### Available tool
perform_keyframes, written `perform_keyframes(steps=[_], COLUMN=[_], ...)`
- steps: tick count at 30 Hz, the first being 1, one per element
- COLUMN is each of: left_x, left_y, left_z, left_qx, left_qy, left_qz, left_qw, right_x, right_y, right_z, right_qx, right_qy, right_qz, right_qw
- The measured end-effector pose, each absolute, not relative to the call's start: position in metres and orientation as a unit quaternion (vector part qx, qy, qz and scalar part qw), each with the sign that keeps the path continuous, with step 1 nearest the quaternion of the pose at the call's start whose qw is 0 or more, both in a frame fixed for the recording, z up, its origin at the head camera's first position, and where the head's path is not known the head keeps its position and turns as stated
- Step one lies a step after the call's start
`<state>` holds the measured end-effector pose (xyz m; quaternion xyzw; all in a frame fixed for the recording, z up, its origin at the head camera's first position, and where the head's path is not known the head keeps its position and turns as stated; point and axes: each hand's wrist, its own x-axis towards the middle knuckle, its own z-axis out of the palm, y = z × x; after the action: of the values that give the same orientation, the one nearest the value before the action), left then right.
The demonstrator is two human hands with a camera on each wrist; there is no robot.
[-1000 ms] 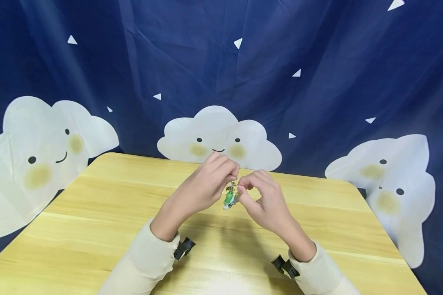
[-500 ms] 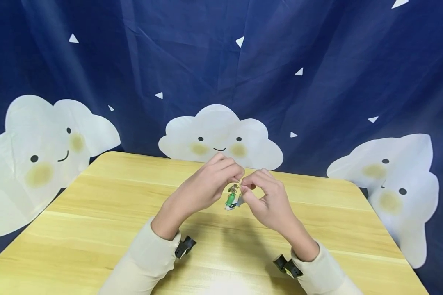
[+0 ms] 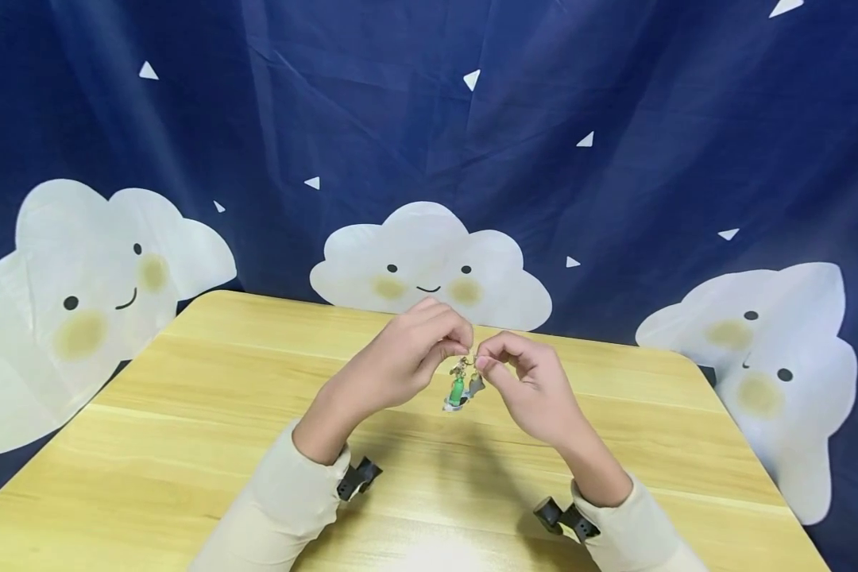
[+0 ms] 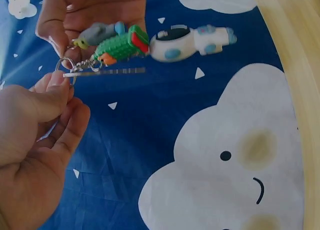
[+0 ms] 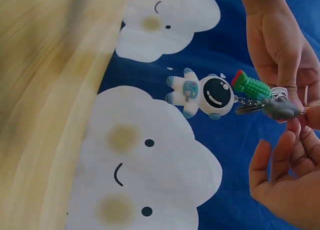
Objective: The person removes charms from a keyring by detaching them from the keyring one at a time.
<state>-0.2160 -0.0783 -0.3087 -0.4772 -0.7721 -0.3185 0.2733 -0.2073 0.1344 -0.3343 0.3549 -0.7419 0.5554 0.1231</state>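
Note:
Thumb and fingers of my left hand (image 3: 407, 357) pinch a metal key ring (image 4: 74, 75) above the table. Close on its right, my right hand (image 3: 532, 385) pinches the small metal end of a grey, animal-like charm (image 5: 280, 108). From the ring hang a bumpy green charm with a red end (image 4: 120, 45) and a white astronaut charm (image 5: 205, 95) with a dark visor and blue patches. In the left wrist view a thin flat metal piece (image 4: 107, 71) shows edge-on beside them. Fingers partly hide the ring, and whether the grey charm is still linked to it I cannot tell.
Under both hands lies a light wooden table (image 3: 186, 429) with rounded far corners. Behind it hangs a dark blue curtain (image 3: 372, 103) printed with smiling clouds and white triangles. Black wrist cameras (image 3: 360, 478) sit at the cream sleeves (image 3: 279, 500).
My right hand has shifted slightly right, and a small gap has opened between the two hands' fingertips. The grey charm now shows under the right fingers; the charms have moved a little right.

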Motion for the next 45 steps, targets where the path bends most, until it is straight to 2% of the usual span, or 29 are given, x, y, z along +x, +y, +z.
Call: perform_keyframes(steps=[6, 12, 16, 20, 25, 30, 33, 40, 45], left_x=[-0.2146, -0.2132, -0.2112, -0.2102, -0.2118, -0.2141, -0.2144, -0.2132, -0.2114], left_y=[-0.0775, -0.0762, -0.0739, -0.0723, -0.0734, -0.0763, -0.0764, -0.0748, -0.0743], left_z=[-0.3081, -0.3079, -0.3075, -0.3074, -0.3086, -0.3098, -0.3100, -0.3086, -0.3081], left_qx=[-0.463, -0.472, -0.477, -0.451, -0.388, -0.359, -0.362, -0.400, -0.420], left_qy=[-0.768, -0.776, -0.785, -0.805, -0.837, -0.839, -0.830, -0.816, -0.814], left_qz=[-0.349, -0.297, -0.263, -0.281, -0.338, -0.380, -0.390, -0.334, -0.302], left_qw=[0.271, 0.294, 0.296, 0.264, 0.186, 0.151, 0.167, 0.248, 0.264], right_x=[-0.2082, -0.2086, -0.2090, -0.2106, -0.2143, -0.2157, -0.2156, -0.2150, -0.2153], right_y=[0.1358, 0.1357, 0.1364, 0.1364, 0.1337, 0.1317, 0.1321, 0.1334, 0.1338], right_z=[-0.3344, -0.3345, -0.3348, -0.3365, -0.3390, -0.3396, -0.3396, -0.3397, -0.3400], right_qx=[0.361, 0.352, 0.338, 0.340, 0.368, 0.380, 0.383, 0.388, 0.392], right_qy=[-0.739, -0.755, -0.777, -0.790, -0.775, -0.765, -0.769, -0.773, -0.773], right_qz=[0.556, 0.539, 0.509, 0.466, 0.422, 0.412, 0.408, 0.405, 0.406], right_qw=[0.123, 0.129, 0.153, 0.209, 0.292, 0.318, 0.310, 0.297, 0.289])
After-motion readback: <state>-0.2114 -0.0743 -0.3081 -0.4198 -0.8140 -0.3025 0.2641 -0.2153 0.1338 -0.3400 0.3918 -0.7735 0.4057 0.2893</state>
